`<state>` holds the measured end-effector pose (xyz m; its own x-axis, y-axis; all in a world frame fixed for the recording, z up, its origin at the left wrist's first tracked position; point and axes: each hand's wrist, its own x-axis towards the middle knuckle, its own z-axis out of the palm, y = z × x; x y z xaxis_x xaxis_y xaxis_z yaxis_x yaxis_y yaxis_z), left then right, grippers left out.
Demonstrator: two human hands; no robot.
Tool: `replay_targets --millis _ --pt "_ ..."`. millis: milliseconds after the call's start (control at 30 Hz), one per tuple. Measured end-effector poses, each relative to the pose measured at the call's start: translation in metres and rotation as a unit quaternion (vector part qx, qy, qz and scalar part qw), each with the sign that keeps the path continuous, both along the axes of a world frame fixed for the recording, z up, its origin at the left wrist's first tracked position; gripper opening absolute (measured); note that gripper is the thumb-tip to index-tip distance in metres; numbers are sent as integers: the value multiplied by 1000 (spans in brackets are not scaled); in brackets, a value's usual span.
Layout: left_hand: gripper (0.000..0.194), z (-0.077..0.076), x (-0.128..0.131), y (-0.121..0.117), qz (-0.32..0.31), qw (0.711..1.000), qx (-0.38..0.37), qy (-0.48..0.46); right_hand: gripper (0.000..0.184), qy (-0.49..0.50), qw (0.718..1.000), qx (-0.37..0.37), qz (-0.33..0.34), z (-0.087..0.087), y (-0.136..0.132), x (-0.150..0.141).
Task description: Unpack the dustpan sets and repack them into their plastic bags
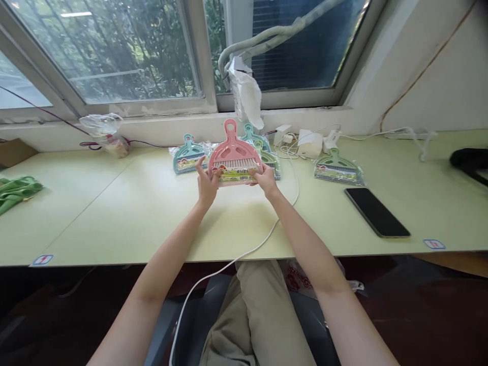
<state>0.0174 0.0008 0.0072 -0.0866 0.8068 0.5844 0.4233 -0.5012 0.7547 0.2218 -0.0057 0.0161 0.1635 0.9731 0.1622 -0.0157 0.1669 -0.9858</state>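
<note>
Between my two hands a pink dustpan and brush set [233,150] in clear wrapping is held upright above the table. My left hand [208,184] grips its lower left corner, with the index finger lifted away. The lower right corner is pinched by my right hand [265,179]. Behind it, partly hidden, lie a blue-green dustpan set [249,133] and a green dustpan set [267,154]. Another blue-green set [188,154] lies just left of my left hand. Farther right rests a green wrapped set [338,168].
A black phone [377,212] lies at the right. A white cable [263,243] crosses the table and hangs over its front edge. White adapters [309,144] stand by the wall. Green cloth [19,192] and a plastic bag [109,133] are on the left.
</note>
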Motion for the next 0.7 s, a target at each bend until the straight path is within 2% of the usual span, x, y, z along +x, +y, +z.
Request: replay_targets --millis 100,167,267,367,467,567,633,700 --pt "72 2 -12 1 -31 990 26 137 48 -9 1000 16 -22 14 -1 26" --pt "71 1 -19 2 -39 985 43 163 51 -15 998 16 -64 20 -6 63" --pt "67 -4 -20 6 -26 979 27 202 49 -43 987 -1 -153 20 -22 147" --pt "63 -8 -15 9 -22 960 -13 278 42 -73 963 -40 -256 15 -48 240" --pt "59 -8 -9 10 -47 939 -35 338 34 -104 936 -75 -328 8 -74 311" --pt "54 -8 -6 8 -59 928 -33 365 32 -111 922 -108 -355 -6 -85 346" --pt "51 -8 -6 8 -57 924 -31 377 35 -127 912 -128 -368 -16 -82 352" --pt "47 -8 -6 8 -53 919 -35 389 35 -184 897 -120 -384 -24 -73 349"
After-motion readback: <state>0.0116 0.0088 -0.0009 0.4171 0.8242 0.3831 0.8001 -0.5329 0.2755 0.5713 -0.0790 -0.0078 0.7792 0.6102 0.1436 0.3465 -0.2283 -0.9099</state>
